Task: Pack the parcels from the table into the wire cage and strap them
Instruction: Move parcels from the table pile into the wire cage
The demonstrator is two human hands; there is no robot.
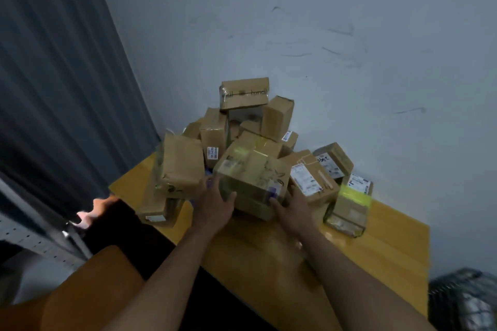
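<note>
A pale wall, scuffed with dark marks, fills the upper and right parts of the frame. A dark pleated curtain hangs down the left side.

Below them we see a yellow wooden table pushed into the corner, running from mid-left to lower right. A heap of brown cardboard parcels is stacked on its far end against the wall.

An orange seat sits in the lower left, with a perforated metal rack just above it at the left edge. In the lower right corner, off the end of the table and well apart from the heap, we make out the dark mesh of the wire cage. It is blurred, and we cannot tell what is inside.

At the front of the heap lies the central parcel, a taped box tilted toward us. It is hemmed in closely:
- a tall parcel leans just to its left
- a labelled parcel presses against its right side
- more boxes rise behind it, up to the topmost box

Farther right, a parcel with yellow-green tape stands on the tabletop.

Both bare forearms reach up from the bottom of the frame. The left hand grasps the near left corner of the central parcel, thumb on its front face and fingers wrapped round the side next to the tall parcel. The right hand grasps the near right corner. Its thumb is on the front face, and its fingers are tucked into the narrow gap beside the labelled parcel.
</note>
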